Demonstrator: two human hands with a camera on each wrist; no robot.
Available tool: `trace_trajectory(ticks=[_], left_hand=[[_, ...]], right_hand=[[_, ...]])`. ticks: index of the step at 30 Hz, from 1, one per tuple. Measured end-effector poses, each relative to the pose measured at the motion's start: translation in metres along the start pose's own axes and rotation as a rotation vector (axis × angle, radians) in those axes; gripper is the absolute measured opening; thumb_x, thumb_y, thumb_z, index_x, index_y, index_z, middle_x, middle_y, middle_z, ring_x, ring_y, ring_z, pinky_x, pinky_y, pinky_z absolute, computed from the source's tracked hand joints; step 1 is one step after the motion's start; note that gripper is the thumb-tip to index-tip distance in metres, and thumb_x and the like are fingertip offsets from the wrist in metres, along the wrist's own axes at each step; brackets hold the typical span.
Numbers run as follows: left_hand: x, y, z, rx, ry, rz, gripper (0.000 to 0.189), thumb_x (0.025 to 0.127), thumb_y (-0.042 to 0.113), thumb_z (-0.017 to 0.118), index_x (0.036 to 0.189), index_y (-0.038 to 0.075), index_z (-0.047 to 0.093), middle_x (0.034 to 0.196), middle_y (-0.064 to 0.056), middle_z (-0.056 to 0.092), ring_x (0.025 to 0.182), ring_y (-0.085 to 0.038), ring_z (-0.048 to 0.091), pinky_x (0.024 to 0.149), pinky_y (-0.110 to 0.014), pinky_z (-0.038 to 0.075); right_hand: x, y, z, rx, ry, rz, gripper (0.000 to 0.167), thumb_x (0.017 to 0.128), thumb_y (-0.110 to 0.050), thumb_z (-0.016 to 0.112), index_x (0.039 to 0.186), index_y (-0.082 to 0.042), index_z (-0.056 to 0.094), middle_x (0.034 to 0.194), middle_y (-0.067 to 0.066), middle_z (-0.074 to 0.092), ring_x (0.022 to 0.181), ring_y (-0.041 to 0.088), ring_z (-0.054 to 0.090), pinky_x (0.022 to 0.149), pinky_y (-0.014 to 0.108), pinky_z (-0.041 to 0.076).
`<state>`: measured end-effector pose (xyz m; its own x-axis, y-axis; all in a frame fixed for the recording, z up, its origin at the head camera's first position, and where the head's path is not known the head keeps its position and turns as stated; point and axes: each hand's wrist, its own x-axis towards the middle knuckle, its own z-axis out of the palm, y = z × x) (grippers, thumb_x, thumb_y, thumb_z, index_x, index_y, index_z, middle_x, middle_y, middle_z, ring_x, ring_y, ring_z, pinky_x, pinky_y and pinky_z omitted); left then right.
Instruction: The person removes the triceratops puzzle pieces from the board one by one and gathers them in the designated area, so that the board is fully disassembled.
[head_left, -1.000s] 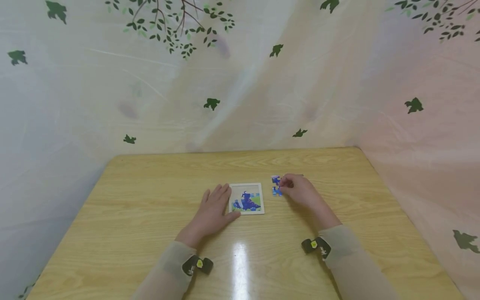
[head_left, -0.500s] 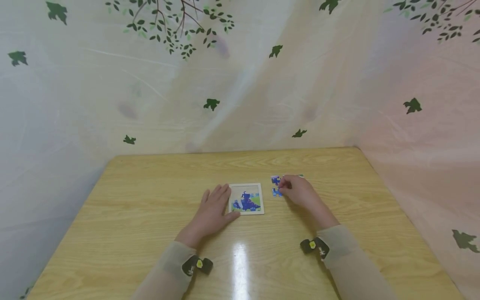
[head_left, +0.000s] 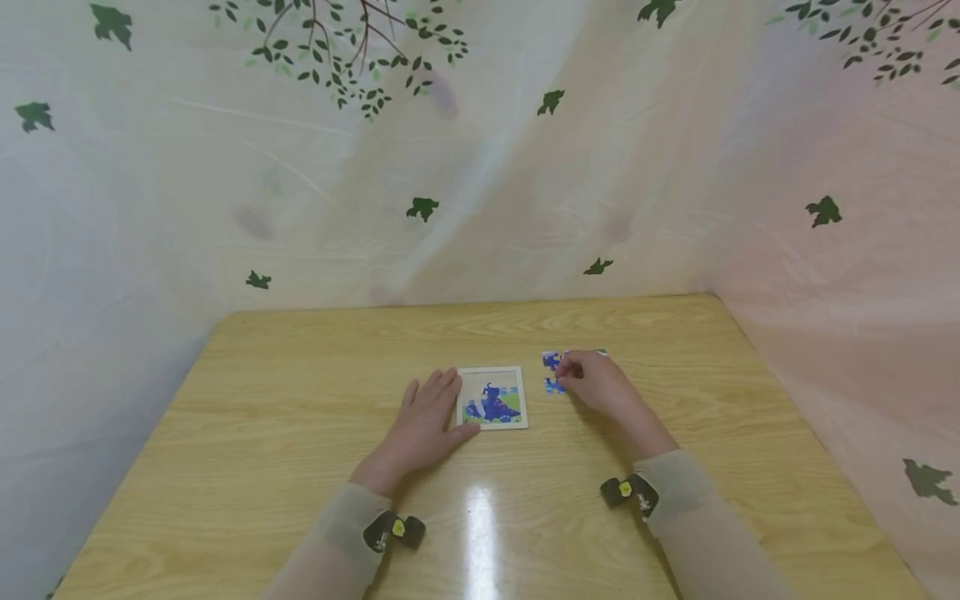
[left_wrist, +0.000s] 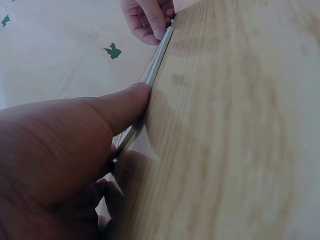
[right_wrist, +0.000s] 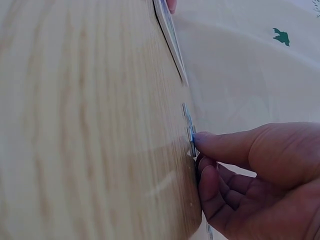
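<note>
The right hand [head_left: 600, 385] edges barely leftward, thumb and finger pinching a blue piece [right_wrist: 192, 139], toward the desk [head_left: 315, 375]'s far edge. The left hand [head_left: 426, 419], fingers straight, stays against the frame [head_left: 523, 402]; the picture gains nothing, its top unfilled.

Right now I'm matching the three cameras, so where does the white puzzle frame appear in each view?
Head: the white puzzle frame lies near centre, somewhat below mid-height.
Left wrist: the white puzzle frame slants edge-on from upper centre down-left.
Right wrist: the white puzzle frame shows edge-on at top centre, cut off by the border.
Shared landmark: the right hand, visible in all three.
</note>
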<state>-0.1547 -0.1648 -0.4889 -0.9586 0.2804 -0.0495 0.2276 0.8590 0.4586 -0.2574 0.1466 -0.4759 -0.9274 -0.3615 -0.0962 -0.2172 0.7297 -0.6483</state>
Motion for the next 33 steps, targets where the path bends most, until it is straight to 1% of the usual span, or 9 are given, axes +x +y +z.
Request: trace_trajectory(ticks=[5,8,14,16,18,21,25,30,33], left_hand=[[-0.001,0.003,-0.003,0.012,-0.008,-0.003,0.092,0.107,0.054,0.068,0.171,-0.001,0.031,0.181,-0.017,0.023,0.169,-0.037,0.014,0.135,-0.059,-0.001],[-0.002,0.004,-0.004,0.009,-0.002,-0.003,0.091,0.107,0.053,0.069,0.171,-0.002,0.033,0.18,-0.018,0.024,0.168,-0.038,0.015,0.135,-0.06,-0.001],[-0.002,0.001,-0.001,-0.039,0.022,0.017,0.091,0.106,0.051,0.07,0.17,-0.003,0.034,0.18,-0.02,0.025,0.168,-0.04,0.016,0.135,-0.062,-0.001],[-0.002,-0.001,0.002,-0.052,0.034,0.034,0.092,0.106,0.052,0.07,0.169,-0.005,0.035,0.179,-0.022,0.026,0.168,-0.042,0.016,0.134,-0.063,-0.001],[-0.001,-0.003,0.004,-0.05,0.04,0.044,0.092,0.106,0.054,0.068,0.169,-0.005,0.035,0.179,-0.022,0.026,0.167,-0.043,0.017,0.134,-0.064,-0.001],[-0.001,-0.004,0.004,-0.047,0.04,0.049,0.092,0.106,0.054,0.068,0.168,-0.005,0.036,0.179,-0.023,0.027,0.167,-0.043,0.018,0.134,-0.065,0.0],[0.0,-0.003,0.003,-0.051,0.033,0.031,0.091,0.105,0.051,0.07,0.169,-0.004,0.035,0.179,-0.021,0.026,0.168,-0.041,0.016,0.134,-0.063,-0.001],[0.002,-0.007,0.007,-0.052,0.031,0.014,0.093,0.105,0.054,0.069,0.171,0.0,0.033,0.181,-0.016,0.023,0.169,-0.037,0.014,0.135,-0.06,-0.003],[0.002,-0.007,0.007,-0.048,0.036,0.022,0.092,0.105,0.053,0.07,0.17,-0.002,0.034,0.18,-0.018,0.025,0.168,-0.04,0.015,0.134,-0.062,-0.001]], right_hand=[[-0.001,0.002,-0.002,0.054,-0.012,-0.021,0.007,0.107,-0.007,0.071,0.112,-0.005,0.075,0.103,0.007,0.072,0.1,0.026,0.066,0.096,0.049,0.057],[-0.001,0.003,-0.002,0.073,-0.009,-0.015,0.009,0.108,-0.008,0.07,0.114,-0.005,0.076,0.105,0.008,0.072,0.103,0.027,0.066,0.098,0.05,0.056],[-0.004,-0.001,-0.003,0.096,0.014,0.029,0.018,0.11,-0.015,0.069,0.125,-0.006,0.073,0.114,0.01,0.071,0.107,0.027,0.064,0.096,0.047,0.056],[-0.005,-0.006,-0.004,0.114,0.025,0.028,0.021,0.111,-0.017,0.069,0.128,-0.006,0.072,0.113,0.01,0.07,0.105,0.027,0.063,0.092,0.045,0.056],[-0.006,-0.012,-0.005,0.13,0.037,0.016,0.024,0.11,-0.017,0.07,0.131,-0.007,0.072,0.111,0.009,0.068,0.102,0.026,0.062,0.088,0.042,0.055],[-0.005,-0.021,-0.004,0.153,0.044,-0.027,0.027,0.108,-0.015,0.073,0.134,-0.006,0.072,0.105,0.008,0.066,0.096,0.025,0.06,0.08,0.036,0.053],[-0.004,-0.033,0.0,0.178,0.034,-0.092,0.032,0.106,-0.011,0.074,0.137,-0.003,0.069,0.104,0.007,0.066,0.093,0.023,0.061,0.075,0.031,0.052],[-0.001,-0.046,0.008,0.21,-0.019,-0.135,0.035,0.106,-0.01,0.074,0.139,0.0,0.07,0.106,0.007,0.067,0.095,0.022,0.062,0.077,0.032,0.053],[0.003,-0.053,0.013,0.219,-0.049,-0.148,0.035,0.106,-0.011,0.074,0.14,-0.001,0.071,0.107,0.006,0.068,0.096,0.021,0.063,0.081,0.034,0.054]])
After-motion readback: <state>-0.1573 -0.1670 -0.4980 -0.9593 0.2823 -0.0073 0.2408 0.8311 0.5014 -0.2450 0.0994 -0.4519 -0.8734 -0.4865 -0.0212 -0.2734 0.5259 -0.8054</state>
